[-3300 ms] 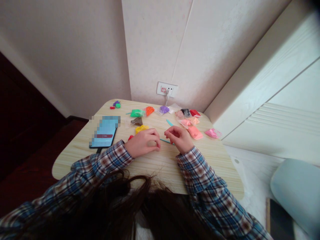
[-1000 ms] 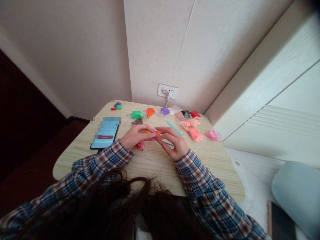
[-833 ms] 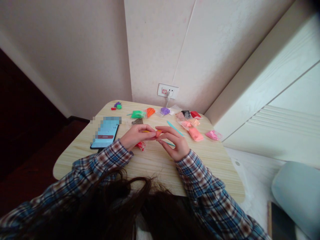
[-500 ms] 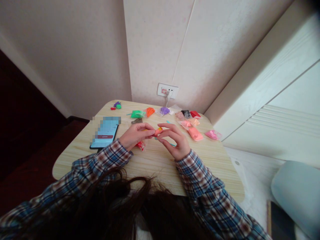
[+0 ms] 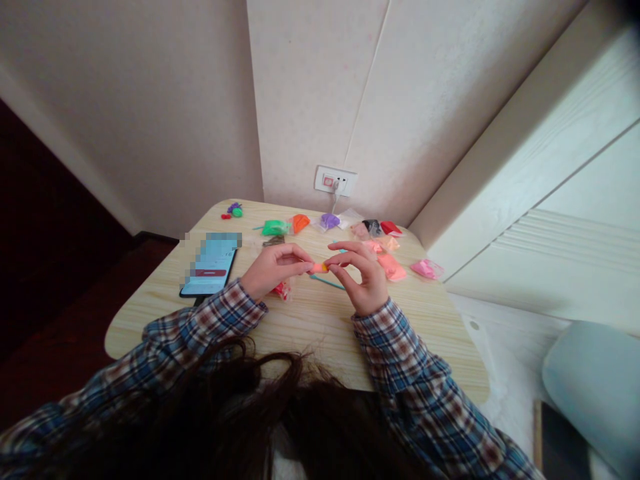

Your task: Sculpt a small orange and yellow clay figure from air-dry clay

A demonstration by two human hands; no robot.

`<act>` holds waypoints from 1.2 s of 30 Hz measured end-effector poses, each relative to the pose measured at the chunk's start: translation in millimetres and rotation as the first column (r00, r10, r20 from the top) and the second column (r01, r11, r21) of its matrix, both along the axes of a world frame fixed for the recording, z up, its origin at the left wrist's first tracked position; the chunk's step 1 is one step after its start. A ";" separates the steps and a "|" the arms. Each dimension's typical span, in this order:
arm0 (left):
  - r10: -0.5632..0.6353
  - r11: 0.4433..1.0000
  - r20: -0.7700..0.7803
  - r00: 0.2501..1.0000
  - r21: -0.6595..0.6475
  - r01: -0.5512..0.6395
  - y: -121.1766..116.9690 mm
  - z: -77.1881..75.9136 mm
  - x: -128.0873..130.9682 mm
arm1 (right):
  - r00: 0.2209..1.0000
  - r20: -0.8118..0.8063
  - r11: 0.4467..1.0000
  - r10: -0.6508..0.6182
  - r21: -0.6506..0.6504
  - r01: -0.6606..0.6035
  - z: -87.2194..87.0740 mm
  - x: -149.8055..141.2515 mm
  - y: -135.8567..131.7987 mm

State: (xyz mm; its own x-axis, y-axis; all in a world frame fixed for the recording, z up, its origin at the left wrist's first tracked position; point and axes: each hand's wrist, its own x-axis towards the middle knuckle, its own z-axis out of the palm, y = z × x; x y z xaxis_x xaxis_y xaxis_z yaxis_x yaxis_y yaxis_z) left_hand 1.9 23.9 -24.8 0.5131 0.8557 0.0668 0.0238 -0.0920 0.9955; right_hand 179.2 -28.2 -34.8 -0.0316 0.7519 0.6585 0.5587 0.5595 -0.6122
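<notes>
A small orange-pink and yellow piece of modelling clay [image 5: 318,268] is held in the air over the table between both hands. My left hand [image 5: 277,268] pinches its orange-pink end between thumb and fingertips. At the yellow end, my right hand [image 5: 364,275] has thumb and index finger closed on it, with other fingers raised. Below the hands lies a thin turquoise stick [image 5: 327,283], partly hidden by the right hand. A bag with red clay [image 5: 283,291] rests under my left wrist.
Along the table's [image 5: 300,333] back lie bags of green clay [image 5: 274,228], orange clay [image 5: 301,224] and purple clay [image 5: 329,221]. Salmon clay [image 5: 392,267] and pink clay [image 5: 427,269] are at right. A phone [image 5: 213,270] and small clay shapes [image 5: 235,211] are at left.
My right hand has shifted slightly right, and its thumb and index finger have closed on the yellow end. The clay piece has turned from slanted to nearly level.
</notes>
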 end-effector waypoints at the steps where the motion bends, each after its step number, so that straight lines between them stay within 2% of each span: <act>1: 0.005 1.000 0.008 1.000 0.002 -0.005 -0.1 0.1 0.1 | 1.000 -0.002 1.000 -0.008 -0.005 0.008 0.6 0.4 -0.2; 6: 0.001 1.000 0.011 1.000 0.031 -0.001 1.3 -0.8 -0.1 | 0.998 -0.053 0.997 -0.035 -0.076 0.031 0.6 1.8 0.8; 12: -0.017 0.998 0.008 1.000 0.065 0.016 0.9 0.2 -0.3 | 0.991 -0.131 0.986 0.007 -0.162 -0.028 -2.1 0.4 2.7; 18: 0.021 0.996 0.026 0.999 0.085 -0.023 1.2 0.2 -0.2 | 0.994 -0.103 0.976 0.033 -0.212 -0.055 -3.4 -0.4 4.0; 24: 0.028 0.998 0.080 0.996 0.059 -0.033 0.6 -0.1 0.3 | 0.997 -0.059 0.983 0.054 -0.174 -0.063 -8.1 -0.3 6.0; 36: 0.015 0.998 0.082 0.997 0.066 -0.021 3.0 -2.0 -0.7 | 0.995 -0.003 0.991 0.096 -0.091 -0.096 -7.1 0.0 5.9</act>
State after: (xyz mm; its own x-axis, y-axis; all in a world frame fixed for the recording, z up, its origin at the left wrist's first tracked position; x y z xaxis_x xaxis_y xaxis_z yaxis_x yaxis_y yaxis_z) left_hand 1.2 26.9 -26.7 0.4882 0.8571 0.1644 -0.0543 -0.1581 0.9859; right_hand 179.2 -22.3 -42.0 -0.1071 0.8020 0.5876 0.5063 0.5527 -0.6620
